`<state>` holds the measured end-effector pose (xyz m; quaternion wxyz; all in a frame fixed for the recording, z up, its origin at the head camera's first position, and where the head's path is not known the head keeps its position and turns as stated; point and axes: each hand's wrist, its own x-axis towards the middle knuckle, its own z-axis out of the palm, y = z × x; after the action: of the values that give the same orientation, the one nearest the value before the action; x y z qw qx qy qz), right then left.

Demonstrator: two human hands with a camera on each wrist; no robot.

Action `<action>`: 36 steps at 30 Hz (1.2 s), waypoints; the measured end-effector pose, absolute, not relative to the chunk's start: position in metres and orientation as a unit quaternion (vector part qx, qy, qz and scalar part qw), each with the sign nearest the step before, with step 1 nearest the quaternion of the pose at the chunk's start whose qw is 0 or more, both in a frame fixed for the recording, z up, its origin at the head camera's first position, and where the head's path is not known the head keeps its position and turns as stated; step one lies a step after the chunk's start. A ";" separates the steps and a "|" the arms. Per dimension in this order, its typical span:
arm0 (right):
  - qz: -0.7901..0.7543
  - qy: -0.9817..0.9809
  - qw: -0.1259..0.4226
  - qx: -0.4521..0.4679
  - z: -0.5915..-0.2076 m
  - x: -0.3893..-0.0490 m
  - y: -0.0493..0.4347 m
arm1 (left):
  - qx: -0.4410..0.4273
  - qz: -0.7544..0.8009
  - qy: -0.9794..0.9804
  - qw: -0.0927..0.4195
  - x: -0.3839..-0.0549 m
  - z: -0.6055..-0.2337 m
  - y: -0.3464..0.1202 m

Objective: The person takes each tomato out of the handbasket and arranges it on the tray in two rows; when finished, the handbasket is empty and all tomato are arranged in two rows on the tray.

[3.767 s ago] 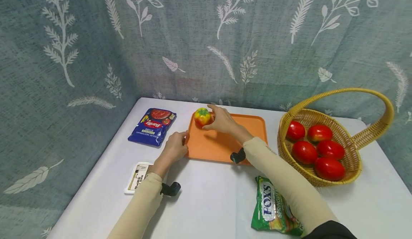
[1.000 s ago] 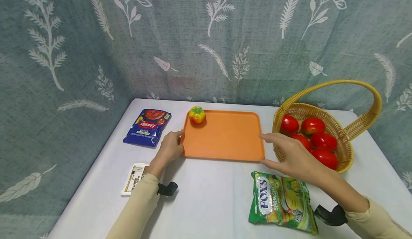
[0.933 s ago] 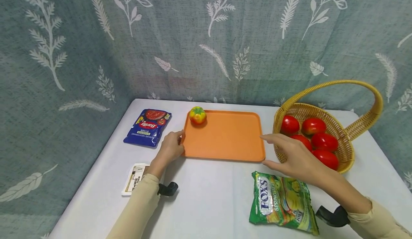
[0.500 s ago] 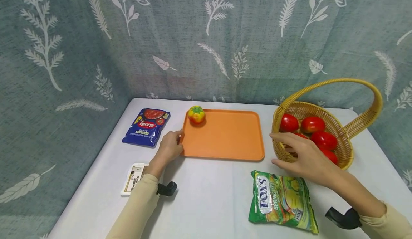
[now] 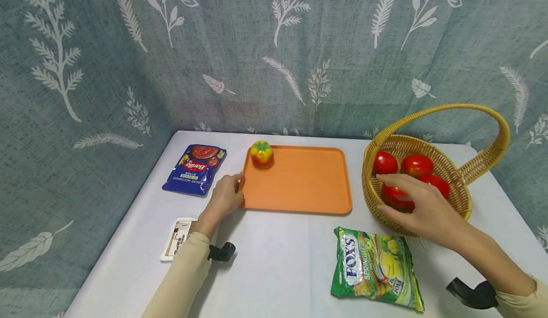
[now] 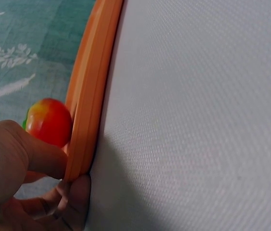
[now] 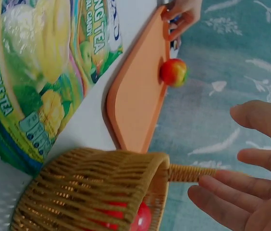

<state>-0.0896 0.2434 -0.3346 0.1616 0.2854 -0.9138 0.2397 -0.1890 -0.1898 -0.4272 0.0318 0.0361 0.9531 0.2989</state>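
My left hand (image 5: 227,195) holds the left edge of an orange tray (image 5: 299,180), its fingertips at the rim. In the left wrist view the fingers (image 6: 78,197) lie against the tray's corner. A red-and-yellow tomato-like fruit (image 5: 261,153) with a green top sits in the tray's far left corner. My right hand (image 5: 421,208) reaches over the near left rim of a wicker basket (image 5: 378,213), thumb and fingers spread apart, holding nothing. Shiny red rounded fruits (image 5: 417,165) lie in the basket, partly covered by this hand. The right wrist view shows its fingers (image 7: 236,192) extended beside the basket's handle.
A green Fox's candy bag (image 5: 376,268) lies in front of the basket. Left of the tray are a blue Barilla pouch (image 5: 196,169) and a white packet (image 5: 180,238) partly under the left forearm. The basket's tall handle (image 5: 445,106) arches up. A patterned curtain stands behind.
My right hand withdrew from the fruit on the tray, then moved right from the tray's right edge to over the basket, staying spread. My left hand stayed at the tray's edge.
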 end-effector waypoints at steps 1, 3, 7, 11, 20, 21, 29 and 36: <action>0.239 -0.913 0.165 0.285 -0.335 -0.090 0.245 | 0.037 0.298 0.953 0.031 -0.189 -0.427 -0.190; 0.238 -0.913 0.170 0.285 -0.337 -0.091 0.248 | 0.036 0.299 0.953 0.032 -0.189 -0.427 -0.190; 0.230 -0.917 0.173 0.275 -0.339 -0.094 0.253 | 0.035 0.301 0.952 0.035 -0.189 -0.427 -0.190; 0.221 -0.924 0.174 0.258 -0.342 -0.097 0.258 | 0.034 0.305 0.951 0.037 -0.189 -0.427 -0.190; 0.204 -0.934 0.170 0.238 -0.350 -0.105 0.270 | 0.050 0.307 0.950 0.012 -0.189 -0.426 -0.190; 0.201 -0.936 0.167 0.234 -0.351 -0.106 0.271 | 0.050 0.307 0.950 0.014 -0.189 -0.427 -0.189; 0.183 -0.950 0.142 0.211 -0.356 -0.113 0.277 | 0.041 0.309 0.950 0.026 -0.190 -0.426 -0.189; 0.168 -0.961 0.107 0.195 -0.361 -0.120 0.282 | 0.039 0.307 0.951 0.028 -0.190 -0.427 -0.189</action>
<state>-0.1196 0.2815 -0.3612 0.1068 0.1945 -0.9606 0.1675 -0.1898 -0.1891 -0.4266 0.0278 0.0391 0.9506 0.3067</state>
